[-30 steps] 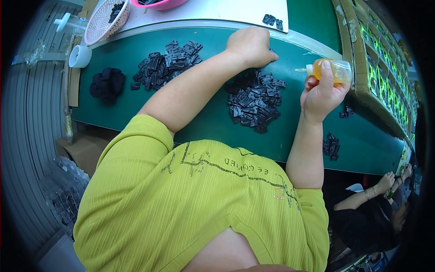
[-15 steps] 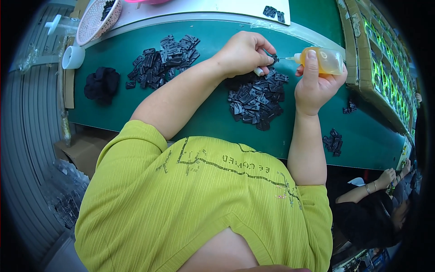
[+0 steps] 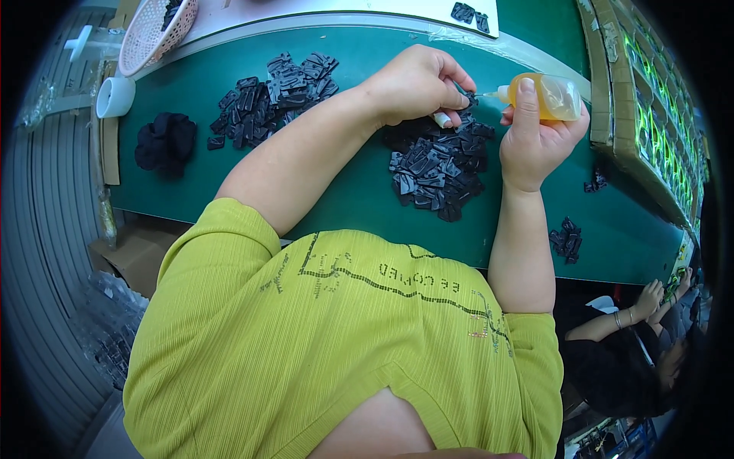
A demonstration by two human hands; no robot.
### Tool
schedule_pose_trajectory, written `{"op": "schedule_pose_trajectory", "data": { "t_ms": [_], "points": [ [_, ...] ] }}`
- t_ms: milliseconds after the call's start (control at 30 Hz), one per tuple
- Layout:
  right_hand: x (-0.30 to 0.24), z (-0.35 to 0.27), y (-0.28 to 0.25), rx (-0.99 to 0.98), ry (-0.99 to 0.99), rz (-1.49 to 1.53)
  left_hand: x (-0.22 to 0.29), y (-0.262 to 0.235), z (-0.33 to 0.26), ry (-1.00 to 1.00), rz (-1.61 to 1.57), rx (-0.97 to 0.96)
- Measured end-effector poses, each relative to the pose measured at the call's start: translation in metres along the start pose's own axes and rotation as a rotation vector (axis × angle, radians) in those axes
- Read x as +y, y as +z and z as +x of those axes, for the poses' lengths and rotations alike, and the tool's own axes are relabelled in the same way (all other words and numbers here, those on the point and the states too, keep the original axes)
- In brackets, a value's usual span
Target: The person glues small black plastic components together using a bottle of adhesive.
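Observation:
My left hand (image 3: 428,86) pinches a small black plastic part (image 3: 472,99) between thumb and fingertips. White wrapping shows on one of its lower fingers. My right hand (image 3: 539,138) is closed round a squeeze bottle (image 3: 556,98) of amber liquid, lying nearly level with the thumb on top. The bottle's thin needle tip points left and meets, or almost meets, the part; which one I cannot tell. Below my left hand lies a heap of black plastic parts (image 3: 440,176) on the green table (image 3: 352,191).
A second heap of black parts (image 3: 267,99) lies to the left, beside a bunched black cloth (image 3: 166,144). At the far left are a white ring (image 3: 116,97) and a pink basket (image 3: 157,34). Cardboard boxes (image 3: 623,84) line the right edge. A co-worker's hands (image 3: 654,298) show at lower right.
My view has shifted slightly, moving the table's contents a little in the picture. Both hands keep their hold, the needle tip still at the black part.

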State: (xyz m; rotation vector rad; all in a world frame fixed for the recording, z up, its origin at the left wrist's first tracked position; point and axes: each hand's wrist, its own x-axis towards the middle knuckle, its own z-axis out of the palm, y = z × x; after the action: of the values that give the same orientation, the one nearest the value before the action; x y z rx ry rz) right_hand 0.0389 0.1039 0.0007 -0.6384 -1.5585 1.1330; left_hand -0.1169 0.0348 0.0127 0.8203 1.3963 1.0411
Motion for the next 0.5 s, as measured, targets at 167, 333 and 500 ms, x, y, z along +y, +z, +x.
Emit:
{"op": "schedule_pose_trajectory", "data": {
  "t_ms": [167, 333, 500],
  "points": [
    [-0.0001, 0.0003, -0.0014, 0.015, 0.008, 0.014, -0.0004, 0.0006, 0.0009, -0.005, -0.007, -0.009],
    [-0.0002, 0.0007, 0.0014, 0.006, 0.006, 0.008, -0.0003, 0.0008, 0.0014, 0.003, 0.002, -0.005],
    [-0.0016, 0.0010, -0.0026, 0.047, -0.042, 0.018, -0.0021, -0.0008, 0.0031, -0.022, -0.067, 0.006]
  ]
}}
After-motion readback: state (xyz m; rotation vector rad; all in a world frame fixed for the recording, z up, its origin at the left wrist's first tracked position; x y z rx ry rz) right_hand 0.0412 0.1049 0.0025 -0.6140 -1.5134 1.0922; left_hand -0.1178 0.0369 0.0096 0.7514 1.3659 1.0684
